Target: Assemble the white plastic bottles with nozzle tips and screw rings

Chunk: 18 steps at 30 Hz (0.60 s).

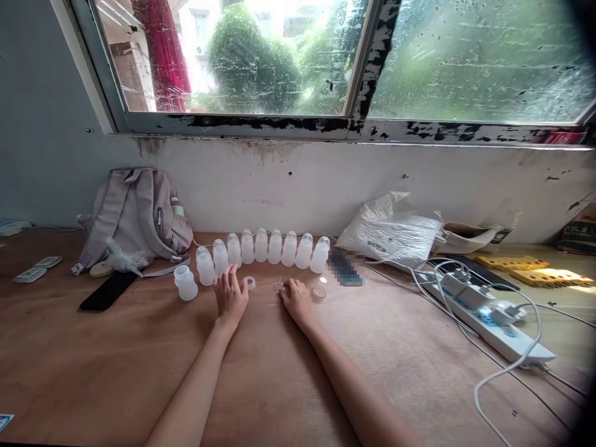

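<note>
Small clear plastic ring (278,287) is lying on the brown desk (116,360), touching the right hand's fingertips (285,287). Right hand (296,298) is resting palm-down, fingers loosely together, not clamped on anything I can make out. Second small translucent ring (250,283) is sitting just beside the left hand (230,294), which is lying flat with fingers slightly spread, holding nothing. Round clear plastic cap (319,290) is lying just right of the right hand.

Behind both hands: curved row of translucent white plastic bottles (267,248), nine by my count, all looking capped. One more uncapped translucent white bottle (185,282) is standing apart at the row's left end.

Judgement: most bottles are looking done; the open one plus the loose rings and cap are what's left.

Further out: grey fabric backpack (135,214) and black phone (108,290) at left, white crumpled plastic bag (391,233) at right, white power strip with plugged cables (484,313) beyond that.
</note>
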Motion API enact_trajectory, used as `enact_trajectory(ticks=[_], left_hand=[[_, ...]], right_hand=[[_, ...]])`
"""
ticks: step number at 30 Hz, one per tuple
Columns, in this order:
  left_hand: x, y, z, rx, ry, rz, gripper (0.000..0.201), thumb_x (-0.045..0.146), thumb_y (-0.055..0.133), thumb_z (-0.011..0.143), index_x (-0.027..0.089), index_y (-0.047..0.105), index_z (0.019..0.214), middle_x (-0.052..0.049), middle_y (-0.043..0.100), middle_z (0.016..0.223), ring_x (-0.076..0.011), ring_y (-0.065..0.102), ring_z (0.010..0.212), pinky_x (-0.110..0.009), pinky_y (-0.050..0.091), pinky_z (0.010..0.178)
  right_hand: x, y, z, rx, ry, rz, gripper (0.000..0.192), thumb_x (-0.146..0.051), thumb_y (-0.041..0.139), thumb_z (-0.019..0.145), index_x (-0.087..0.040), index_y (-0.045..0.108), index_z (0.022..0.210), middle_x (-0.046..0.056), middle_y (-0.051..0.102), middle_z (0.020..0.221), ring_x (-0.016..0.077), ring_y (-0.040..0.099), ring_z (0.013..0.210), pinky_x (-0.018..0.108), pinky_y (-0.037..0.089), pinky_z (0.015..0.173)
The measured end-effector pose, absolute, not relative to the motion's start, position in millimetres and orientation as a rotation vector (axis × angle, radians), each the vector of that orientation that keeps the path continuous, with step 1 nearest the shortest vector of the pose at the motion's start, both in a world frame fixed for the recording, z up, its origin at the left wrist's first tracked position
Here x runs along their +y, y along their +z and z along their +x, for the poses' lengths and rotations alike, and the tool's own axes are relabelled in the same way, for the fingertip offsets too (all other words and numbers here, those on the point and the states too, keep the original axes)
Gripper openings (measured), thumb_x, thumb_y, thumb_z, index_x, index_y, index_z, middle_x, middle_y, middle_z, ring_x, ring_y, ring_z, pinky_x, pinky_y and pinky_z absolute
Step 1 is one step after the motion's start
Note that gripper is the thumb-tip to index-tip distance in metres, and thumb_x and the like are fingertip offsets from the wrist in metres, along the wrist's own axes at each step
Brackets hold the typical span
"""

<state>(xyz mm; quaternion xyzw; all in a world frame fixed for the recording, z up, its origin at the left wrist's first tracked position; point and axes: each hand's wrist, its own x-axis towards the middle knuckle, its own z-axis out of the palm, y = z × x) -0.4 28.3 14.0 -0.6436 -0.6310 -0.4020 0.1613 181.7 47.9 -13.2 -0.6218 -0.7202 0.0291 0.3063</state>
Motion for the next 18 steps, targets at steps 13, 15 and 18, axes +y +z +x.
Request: enact_trajectory(ticks=[13, 15, 18], left_hand=[[33, 55, -48, -1.985, -1.121, -1.537, 0.054, 0.032, 0.041, 0.08, 0.015, 0.028, 0.13, -0.016, 0.028, 0.136, -0.0314, 0.014, 0.126, -0.057, 0.007, 0.097], [33, 52, -48, -1.968, -1.145, -1.495, 0.049, 0.032, 0.043, 0.079, 0.015, 0.036, 0.125, -0.018, 0.029, 0.134, -0.0318, 0.016, 0.126, -0.057, 0.009, 0.095], [32, 47, -48, -1.888, -1.228, -1.486, 0.037, 0.031, 0.044, 0.08, 0.017, 0.046, 0.114, -0.016, 0.045, 0.122, -0.03, 0.025, 0.122, -0.053, 0.012, 0.095]], right_hand=[[44, -12, 183, -1.867, 0.14, -1.583, 0.012, -0.019, 0.043, 0.077, -0.018, 0.054, 0.082, 0.006, 0.057, 0.085, 0.0188, 0.049, 0.084, 0.028, 0.033, 0.072], [44, -13, 183, -1.859, 0.144, -1.571, 0.012, -0.02, 0.043, 0.077, -0.018, 0.054, 0.082, 0.006, 0.057, 0.085, 0.019, 0.049, 0.084, 0.028, 0.034, 0.072], [45, -15, 183, -1.843, 0.146, -1.552, 0.012, -0.021, 0.043, 0.077, -0.018, 0.054, 0.082, 0.006, 0.057, 0.085, 0.0195, 0.049, 0.083, 0.029, 0.034, 0.072]])
